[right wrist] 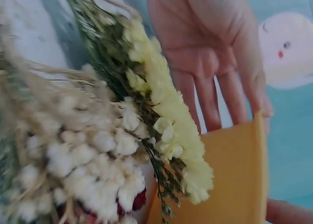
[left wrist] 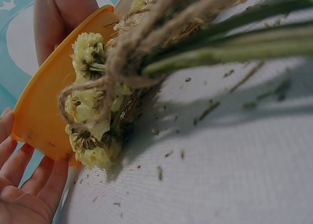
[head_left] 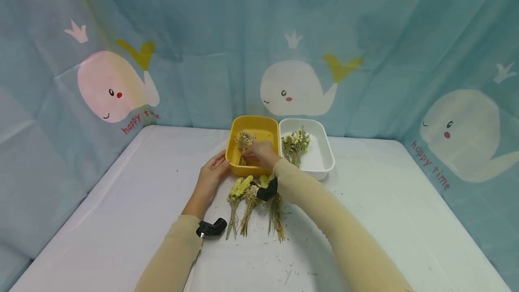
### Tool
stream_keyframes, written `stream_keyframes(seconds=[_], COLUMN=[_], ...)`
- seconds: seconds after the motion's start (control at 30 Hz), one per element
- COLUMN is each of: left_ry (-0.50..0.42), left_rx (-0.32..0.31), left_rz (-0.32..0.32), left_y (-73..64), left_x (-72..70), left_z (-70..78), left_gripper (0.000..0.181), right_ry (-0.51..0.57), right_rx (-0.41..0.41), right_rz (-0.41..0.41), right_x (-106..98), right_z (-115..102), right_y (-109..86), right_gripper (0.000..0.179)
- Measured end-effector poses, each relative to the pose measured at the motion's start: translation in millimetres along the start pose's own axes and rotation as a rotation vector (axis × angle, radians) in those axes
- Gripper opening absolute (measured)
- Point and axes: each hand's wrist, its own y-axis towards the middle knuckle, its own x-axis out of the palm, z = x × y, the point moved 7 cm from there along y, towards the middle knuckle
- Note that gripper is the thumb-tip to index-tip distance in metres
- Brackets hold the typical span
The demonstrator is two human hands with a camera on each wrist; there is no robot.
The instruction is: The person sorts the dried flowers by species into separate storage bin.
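Observation:
In the head view a yellow bin [head_left: 253, 171] stands at the back of the table. My left hand [head_left: 213, 172] touches its front left corner; in the left wrist view, its extended fingers [left wrist: 40, 177] rest against the outer wall. My right hand [head_left: 261, 153] reaches inside and pinches the stems of a pale dried flower bunch [head_left: 245, 139]; the fingertips are partly hidden. In front of the bin lie a yellow flower bunch [head_left: 240, 188], a whitish bunch [head_left: 250, 197] and another bunch [head_left: 275, 213], partly covered by the right wrist. Twine ties [left wrist: 120, 62] show up close.
A white bin [head_left: 326, 152] stands against the yellow bin's right side, with yellowish dried flowers [head_left: 296, 145] in it. Bits of stem and leaf [head_left: 289, 276] are scattered on the white table [head_left: 121, 220]. A whale-print curtain [head_left: 202, 80] hangs behind.

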Motion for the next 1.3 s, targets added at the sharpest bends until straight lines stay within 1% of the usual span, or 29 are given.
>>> stream_keyframes(seconds=[0.17, 0.23, 0.33, 0.43, 0.57, 0.67, 0.77, 0.83, 1.0, 1.13, 1.3], left_ry=[-0.007, -0.005, -0.002, -0.01, -0.005, 0.008, 0.007, 0.005, 0.01, 0.008, -0.002], left_rx=[-0.005, -0.008, -0.012, -0.024, -0.017, -0.003, -0.005, 0.001, 0.004, -0.008, -0.025], left_rz=[0.013, 0.013, 0.006, -0.004, -0.013, -0.007, -0.008, -0.013, -0.009, -0.007, -0.004], left_y=[0.0, -0.6, -1.3, -2.1, -3.7, -3.4, -2.1, -1.6, 0.5, 0.2, 0.0], left_x=[-0.7, -1.2, -0.3, 1.4, 4.4, 3.4, 0.6, -0.2, -2.2, -0.8, 1.4], left_z=[-1.1, -2.1, -3.6, -5.8, -7.9, -7.4, -5.9, -3.4, 2.7, 4.9, 2.5], left_gripper=[0.055, 0.055, 0.055, 0.056, 0.057, 0.057, 0.057, 0.057, 0.055, 0.054, 0.054], right_ry=[-0.064, -0.113, -0.136, -0.099, -0.05, -0.063, -0.103, -0.132, -0.153, -0.164, -0.169], right_rx=[-0.079, -0.091, -0.1, -0.095, -0.096, -0.114, -0.123, -0.137, -0.148, -0.117, -0.099], right_rz=[-0.082, -0.115, -0.147, -0.152, -0.154, -0.164, -0.171, -0.178, -0.212, -0.221, -0.227], right_x=[-3, -6, -12, -23, -38, -48, -55, -60, -69, -76, -84], right_z=[-11, -13, -13, -11, -9, -10, -10, -9, -5, 5, 18], right_y=[-14.6, -22.6, -38.8, -57.0, -81.3, -98.2, -111.4, -117.5, -128.1, -135.4, -142.8], right_gripper=[0.04, 0.041, 0.04, 0.037, 0.032, 0.031, 0.032, 0.033, 0.037, 0.036, 0.04])
